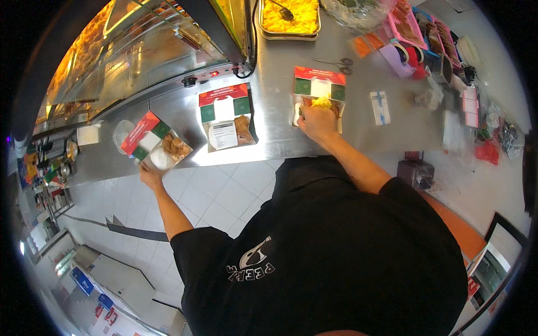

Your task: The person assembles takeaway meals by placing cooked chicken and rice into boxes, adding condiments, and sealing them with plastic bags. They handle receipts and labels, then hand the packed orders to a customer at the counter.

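My left hand [150, 176] grips the near edge of an open paper food box [145, 132] at the left, which holds a mound of white rice [162, 158] and a piece of fried chicken [175, 145]. At the right, my right hand [317, 122] is over another open food box [320, 75], beside yellow food [321, 103]; its fingertips are partly hidden, so whether it holds anything is unclear. Between them stands a third open box [222, 96] with fried chicken [242, 129] and a printed slip [223, 134] over its other part.
A metal tray of yellow food [290, 17] with a black spoon [286, 14] stands at the back. Scissors [342, 65] and a slip with a blue-marked packet [380, 108] lie on the steel counter [277, 105]. A glass display case [147, 50] borders the left; baskets and tape rolls are right.
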`<state>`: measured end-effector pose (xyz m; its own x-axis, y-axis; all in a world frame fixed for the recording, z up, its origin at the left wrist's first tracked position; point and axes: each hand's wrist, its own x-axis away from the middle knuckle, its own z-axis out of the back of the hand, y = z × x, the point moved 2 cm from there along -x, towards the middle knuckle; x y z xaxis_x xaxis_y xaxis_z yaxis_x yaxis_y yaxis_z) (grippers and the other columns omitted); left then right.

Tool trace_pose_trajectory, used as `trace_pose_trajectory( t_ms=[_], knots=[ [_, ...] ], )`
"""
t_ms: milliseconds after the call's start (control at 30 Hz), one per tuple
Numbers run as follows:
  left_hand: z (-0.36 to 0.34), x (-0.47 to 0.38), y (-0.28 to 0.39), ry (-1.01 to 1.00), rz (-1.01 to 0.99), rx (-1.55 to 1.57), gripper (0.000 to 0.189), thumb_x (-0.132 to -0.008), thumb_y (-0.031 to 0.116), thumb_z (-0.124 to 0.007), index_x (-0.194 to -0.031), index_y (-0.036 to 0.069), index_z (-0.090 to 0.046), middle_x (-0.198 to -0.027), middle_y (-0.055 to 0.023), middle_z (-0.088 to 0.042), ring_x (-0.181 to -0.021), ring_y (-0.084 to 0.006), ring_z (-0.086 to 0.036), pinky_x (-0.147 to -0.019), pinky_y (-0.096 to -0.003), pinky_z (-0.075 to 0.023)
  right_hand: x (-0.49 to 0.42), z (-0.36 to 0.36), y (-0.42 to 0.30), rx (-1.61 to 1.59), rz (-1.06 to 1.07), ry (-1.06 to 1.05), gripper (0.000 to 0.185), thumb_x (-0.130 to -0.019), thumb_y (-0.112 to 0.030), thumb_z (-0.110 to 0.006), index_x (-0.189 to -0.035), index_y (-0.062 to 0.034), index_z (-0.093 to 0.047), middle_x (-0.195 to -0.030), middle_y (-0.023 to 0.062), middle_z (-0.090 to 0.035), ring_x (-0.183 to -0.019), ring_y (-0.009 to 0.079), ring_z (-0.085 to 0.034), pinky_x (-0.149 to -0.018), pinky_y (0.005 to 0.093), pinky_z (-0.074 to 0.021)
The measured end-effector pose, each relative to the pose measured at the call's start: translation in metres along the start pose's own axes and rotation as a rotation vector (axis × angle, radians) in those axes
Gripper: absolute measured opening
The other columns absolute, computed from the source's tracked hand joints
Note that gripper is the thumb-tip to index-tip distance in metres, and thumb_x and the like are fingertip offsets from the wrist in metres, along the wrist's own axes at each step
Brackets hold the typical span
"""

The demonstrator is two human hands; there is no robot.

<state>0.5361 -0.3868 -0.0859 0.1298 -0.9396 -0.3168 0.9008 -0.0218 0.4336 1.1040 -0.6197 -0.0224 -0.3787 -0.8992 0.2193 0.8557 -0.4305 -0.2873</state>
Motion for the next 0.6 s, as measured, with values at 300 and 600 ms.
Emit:
trace_pose_trajectory(
  t_ms=[300, 600],
  knots=[
    [0.056, 0.072, 0.107, -0.117, 0.119, 0.029, 0.039, -0.1, 0.026, -0.044, -0.111, -0.006, -0.064, -0.101, -0.0257, -0.067, -0.099, -0.0376, -0.064, -0.085, -0.0424, -0.0487, 0.012, 0.042, 0.045, -0.306, 0.046, 0.339, 0.019, -0.089, -0.02, -0.056, -0.087, -0.0016, -0.063, -0.082, 0.0166, -0.067, -0.074, 0.0346, -0.066, -0.068, 0.0455, -0.0513],
    [-0.021, 0.183, 0.363, -0.326, 0.165, 0.39, 0.043, -0.101, 0.031, -0.046, -0.108, -0.007, -0.064, -0.094, -0.0276, -0.067, -0.085, -0.0338, -0.065, -0.078, -0.0415, -0.0477, 0.065, 0.142, 0.044, -1.167, 0.077, 0.224, 0.018, -0.093, -0.019, -0.061, -0.094, -0.0018, -0.064, -0.084, 0.0113, -0.066, -0.081, 0.0211, -0.064, -0.076, 0.0329, -0.049]
  ],
)
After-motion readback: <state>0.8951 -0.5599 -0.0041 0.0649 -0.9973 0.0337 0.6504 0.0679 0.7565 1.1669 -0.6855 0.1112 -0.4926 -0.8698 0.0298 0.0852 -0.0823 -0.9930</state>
